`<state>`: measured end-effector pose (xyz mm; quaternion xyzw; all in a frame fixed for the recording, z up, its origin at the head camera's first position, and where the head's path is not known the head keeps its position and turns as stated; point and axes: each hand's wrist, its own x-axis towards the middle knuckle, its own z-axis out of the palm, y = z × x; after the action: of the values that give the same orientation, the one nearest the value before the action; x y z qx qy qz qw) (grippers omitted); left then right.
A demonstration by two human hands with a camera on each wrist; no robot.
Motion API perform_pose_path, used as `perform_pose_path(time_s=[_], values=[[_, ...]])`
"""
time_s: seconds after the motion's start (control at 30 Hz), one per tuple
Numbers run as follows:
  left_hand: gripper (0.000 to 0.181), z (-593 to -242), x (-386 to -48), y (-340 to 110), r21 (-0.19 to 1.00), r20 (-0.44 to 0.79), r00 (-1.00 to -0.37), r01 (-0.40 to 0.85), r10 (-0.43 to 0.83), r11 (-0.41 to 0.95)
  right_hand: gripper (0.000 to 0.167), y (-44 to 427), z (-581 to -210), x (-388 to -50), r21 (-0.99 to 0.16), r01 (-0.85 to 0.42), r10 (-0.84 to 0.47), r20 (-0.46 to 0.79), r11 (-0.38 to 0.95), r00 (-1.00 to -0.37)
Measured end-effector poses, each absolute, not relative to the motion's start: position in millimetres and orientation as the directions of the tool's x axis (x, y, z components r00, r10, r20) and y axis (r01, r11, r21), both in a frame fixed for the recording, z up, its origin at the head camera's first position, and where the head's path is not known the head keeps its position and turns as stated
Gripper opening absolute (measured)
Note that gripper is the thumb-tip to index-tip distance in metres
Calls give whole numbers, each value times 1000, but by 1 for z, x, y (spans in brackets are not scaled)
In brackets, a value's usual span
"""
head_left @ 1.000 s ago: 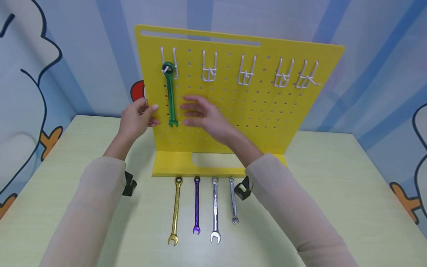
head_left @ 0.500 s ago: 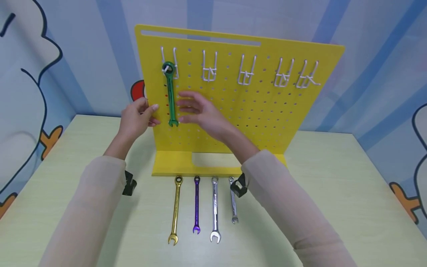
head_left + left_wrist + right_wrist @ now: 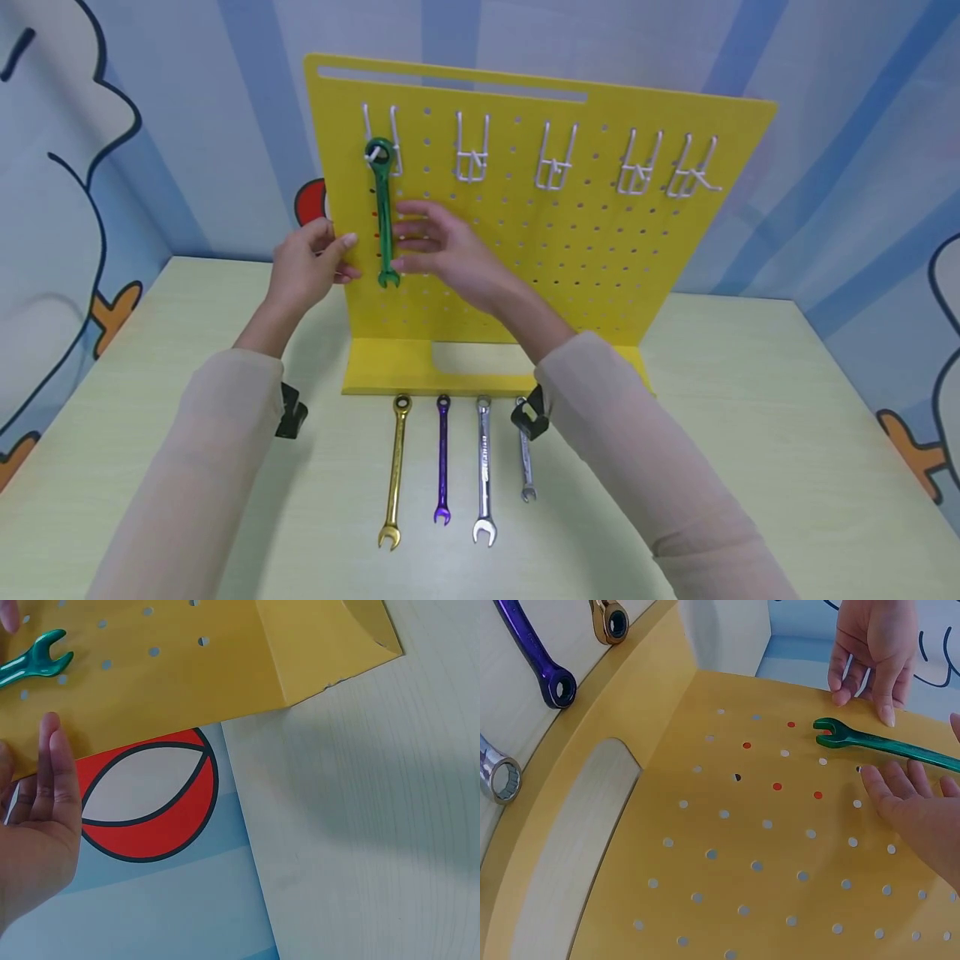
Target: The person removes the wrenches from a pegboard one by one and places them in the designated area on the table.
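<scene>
A green combination wrench (image 3: 384, 221) hangs by its ring end from the leftmost white hook (image 3: 395, 150) of a yellow pegboard (image 3: 480, 308), open end down. My left hand (image 3: 303, 262) holds the board's left edge, thumb on the front face. My right hand (image 3: 453, 250) is just right of the wrench's shaft, fingers extended and slightly bent. The fingertips are at or very near the shaft; contact is hard to tell. In the right wrist view, the green wrench (image 3: 892, 745) lies between my left hand (image 3: 874, 652) and right hand (image 3: 919, 810).
Below the board's base lie a gold wrench (image 3: 395, 475), a purple wrench (image 3: 442, 462), a large silver wrench (image 3: 484, 475) and a small silver wrench (image 3: 527, 467), partly covered by the right wrist camera (image 3: 531, 414). Several more white hooks (image 3: 471, 158) line the board's upper part.
My right hand has moved left and slightly up, closing the gap to the green wrench. The left hand keeps its place on the board's edge.
</scene>
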<state>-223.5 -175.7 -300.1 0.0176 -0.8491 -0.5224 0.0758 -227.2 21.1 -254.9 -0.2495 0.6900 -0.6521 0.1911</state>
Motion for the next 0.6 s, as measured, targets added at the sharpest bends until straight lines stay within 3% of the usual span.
perform_pose_path(time_s=[0.6], values=[[30, -300, -223, -176, 885, 120, -988, 62, -97, 462, 58, 17, -251, -224, -990, -123, -602, 54, 74, -797]])
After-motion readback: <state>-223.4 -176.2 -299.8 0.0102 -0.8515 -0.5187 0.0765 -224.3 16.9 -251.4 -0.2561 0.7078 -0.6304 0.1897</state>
